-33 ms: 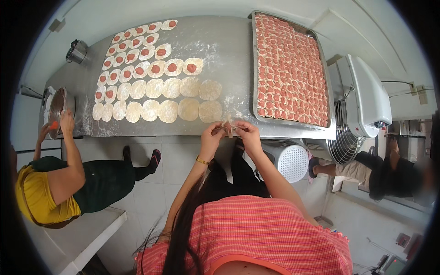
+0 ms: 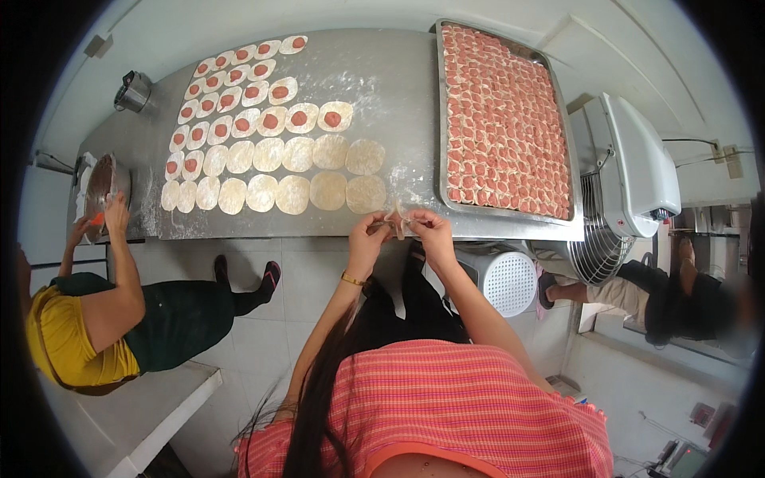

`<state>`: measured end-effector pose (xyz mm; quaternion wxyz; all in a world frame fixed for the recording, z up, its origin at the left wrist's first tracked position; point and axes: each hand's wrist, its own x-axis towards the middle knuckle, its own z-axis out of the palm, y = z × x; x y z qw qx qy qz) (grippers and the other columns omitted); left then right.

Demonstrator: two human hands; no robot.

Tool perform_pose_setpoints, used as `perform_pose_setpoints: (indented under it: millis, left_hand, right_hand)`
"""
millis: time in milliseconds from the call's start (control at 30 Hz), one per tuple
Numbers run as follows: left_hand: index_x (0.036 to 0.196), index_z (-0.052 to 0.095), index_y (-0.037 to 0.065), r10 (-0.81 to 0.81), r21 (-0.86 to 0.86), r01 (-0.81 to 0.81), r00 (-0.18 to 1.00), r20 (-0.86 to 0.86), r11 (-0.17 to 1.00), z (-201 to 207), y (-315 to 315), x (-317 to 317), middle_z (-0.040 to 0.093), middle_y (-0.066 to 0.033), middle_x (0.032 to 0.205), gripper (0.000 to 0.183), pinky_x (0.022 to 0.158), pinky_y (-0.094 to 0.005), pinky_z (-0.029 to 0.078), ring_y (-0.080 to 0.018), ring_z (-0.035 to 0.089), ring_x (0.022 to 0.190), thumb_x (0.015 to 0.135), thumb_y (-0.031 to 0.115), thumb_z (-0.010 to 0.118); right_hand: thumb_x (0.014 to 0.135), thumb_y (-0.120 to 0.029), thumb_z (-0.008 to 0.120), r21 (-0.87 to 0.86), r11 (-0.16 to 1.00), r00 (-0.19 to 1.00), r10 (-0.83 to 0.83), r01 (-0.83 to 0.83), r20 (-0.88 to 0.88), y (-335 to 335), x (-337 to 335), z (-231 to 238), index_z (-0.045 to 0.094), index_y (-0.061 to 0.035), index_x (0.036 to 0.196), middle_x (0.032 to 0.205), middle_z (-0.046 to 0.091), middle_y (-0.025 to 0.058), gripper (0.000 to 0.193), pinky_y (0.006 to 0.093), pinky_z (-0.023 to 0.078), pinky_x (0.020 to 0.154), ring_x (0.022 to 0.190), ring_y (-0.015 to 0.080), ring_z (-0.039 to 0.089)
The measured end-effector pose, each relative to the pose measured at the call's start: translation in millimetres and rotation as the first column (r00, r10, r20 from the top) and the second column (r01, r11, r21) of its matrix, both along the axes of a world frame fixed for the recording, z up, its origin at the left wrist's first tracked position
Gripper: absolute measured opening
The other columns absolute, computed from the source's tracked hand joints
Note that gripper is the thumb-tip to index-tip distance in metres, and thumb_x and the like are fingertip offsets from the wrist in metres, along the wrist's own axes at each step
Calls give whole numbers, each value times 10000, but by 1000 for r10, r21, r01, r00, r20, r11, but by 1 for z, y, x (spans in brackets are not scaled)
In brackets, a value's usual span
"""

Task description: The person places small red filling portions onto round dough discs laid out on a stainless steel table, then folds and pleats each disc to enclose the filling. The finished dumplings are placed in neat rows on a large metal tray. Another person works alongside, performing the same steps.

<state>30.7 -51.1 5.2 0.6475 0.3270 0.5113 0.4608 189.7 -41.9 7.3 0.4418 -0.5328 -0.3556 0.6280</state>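
At the table's front edge, my left hand (image 2: 370,236) and my right hand (image 2: 432,230) pinch a dumpling wrapper (image 2: 398,221) between them, with some pink filling showing in its fold. Both hands are closed on its sides. To their left on the steel table lie rows of round, floured wrappers (image 2: 261,192). The two nearest rows are mostly bare, while the farther ones carry a dab of pink meat filling (image 2: 300,117) each. Right of my hands, a large metal tray (image 2: 439,119) is packed with tight rows of open-topped dumplings (image 2: 506,127).
A co-worker (image 2: 96,319) in a yellow top works at a metal bowl (image 2: 100,187) at far left. A grey metal container (image 2: 133,91) stands at the back left. Right of the tray is a white mixer (image 2: 629,159) with a wire guard, near a perforated stool (image 2: 508,284). Another person (image 2: 685,295) is at far right.
My hands and the wrapper stay almost in place. The co-worker's hands at the bowl have shifted slightly, and the person at far right has moved a little.
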Motion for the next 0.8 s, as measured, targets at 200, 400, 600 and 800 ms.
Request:
perform_pose_setpoints:
  millis: [200,400,600,800]
  left_hand:
    - [1020,565,-14,105,43,-109,990,94,993,-3,7,-2,601,-88,1022,200,725,-246,509,-113,582,836,822,-22,592]
    - [1076,524,21,97,74,-119,961,258,990,28,4,-2,565,-46,1023,248,748,-252,523,-116,574,880,836,-23,572]
    - [985,571,22,-76,162,81,997,-34,983,2,12,-13,576,-55,1076,202,735,-256,524,-136,588,937,796,-35,612]
    - [891,578,7,60,420,153,890,-452,895,-5,16,-5,644,-100,963,216,700,-268,533,-147,635,836,714,-31,696]
  right_hand:
    - [791,76,588,111,991,977,-53,77,-208,2,-13,38,568,0,1077,966,627,55,297,247,462,809,890,122,592]
    - [771,102,580,148,989,999,-20,25,-37,4,-5,36,605,4,1034,1030,607,55,282,242,462,817,934,120,581]
    - [718,130,585,247,960,941,44,-133,336,18,5,25,640,-36,1031,928,581,18,358,245,471,801,905,107,571]
    - [669,135,612,253,940,914,116,-227,389,20,5,20,621,-42,1059,942,605,57,429,285,485,732,862,144,593]
